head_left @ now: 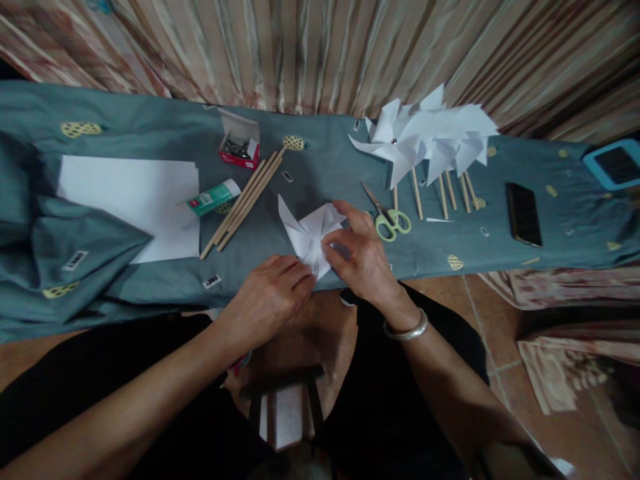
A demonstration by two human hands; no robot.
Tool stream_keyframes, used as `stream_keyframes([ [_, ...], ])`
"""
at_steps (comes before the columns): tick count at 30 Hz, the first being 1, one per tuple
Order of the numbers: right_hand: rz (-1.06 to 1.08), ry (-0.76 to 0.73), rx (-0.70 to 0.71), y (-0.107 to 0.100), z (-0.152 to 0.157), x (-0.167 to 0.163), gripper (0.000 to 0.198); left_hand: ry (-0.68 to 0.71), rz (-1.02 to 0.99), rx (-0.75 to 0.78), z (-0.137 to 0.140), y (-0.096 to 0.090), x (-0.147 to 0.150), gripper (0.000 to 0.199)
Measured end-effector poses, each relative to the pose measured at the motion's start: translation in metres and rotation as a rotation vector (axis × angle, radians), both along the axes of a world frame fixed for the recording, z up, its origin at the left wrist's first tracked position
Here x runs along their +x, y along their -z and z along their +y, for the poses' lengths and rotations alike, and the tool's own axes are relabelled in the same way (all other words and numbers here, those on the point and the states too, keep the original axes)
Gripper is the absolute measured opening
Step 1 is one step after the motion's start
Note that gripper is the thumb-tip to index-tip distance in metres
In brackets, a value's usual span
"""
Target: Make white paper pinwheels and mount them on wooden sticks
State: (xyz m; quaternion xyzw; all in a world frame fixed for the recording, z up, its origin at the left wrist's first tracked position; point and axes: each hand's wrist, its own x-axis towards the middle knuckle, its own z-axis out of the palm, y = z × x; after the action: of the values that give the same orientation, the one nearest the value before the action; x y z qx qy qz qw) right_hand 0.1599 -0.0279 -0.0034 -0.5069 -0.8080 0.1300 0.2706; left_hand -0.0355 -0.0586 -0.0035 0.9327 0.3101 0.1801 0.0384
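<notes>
A white paper pinwheel [313, 235] with folded blades lies at the front edge of the cloth-covered table, between my hands. My left hand [273, 290] is closed on its lower left blade, the fingertips partly hidden under the knuckles. At its right side my right hand [363, 250] pinches the paper near the centre with thumb and forefinger. Whether a pin is between those fingers is too small to tell. Just right of that hand lie scissors [387, 218] with light green handles. No stick shows on this pinwheel.
Wooden sticks [245, 203], a glue stick [214, 197], a red box of small metal pieces [240, 148] and white paper sheets [170, 200] lie to the left. Several finished pinwheels [430, 133] are at the back right. A phone [523, 213] and a blue-framed device [615, 165] sit farther right.
</notes>
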Motion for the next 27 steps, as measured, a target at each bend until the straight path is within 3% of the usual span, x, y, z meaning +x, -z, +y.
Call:
stream_keyframes([
  [20, -0.028, 0.002, 0.008, 0.0062, 0.0019, -0.0042, 0.012, -0.031, -0.059, -0.121, 0.0003, 0.001, 0.0002, 0.018],
  [27, 0.003, 0.006, -0.003, 0.0101, 0.0027, -0.0019, 0.011, -0.016, -0.029, -0.077, 0.0008, 0.0014, 0.0003, 0.016],
])
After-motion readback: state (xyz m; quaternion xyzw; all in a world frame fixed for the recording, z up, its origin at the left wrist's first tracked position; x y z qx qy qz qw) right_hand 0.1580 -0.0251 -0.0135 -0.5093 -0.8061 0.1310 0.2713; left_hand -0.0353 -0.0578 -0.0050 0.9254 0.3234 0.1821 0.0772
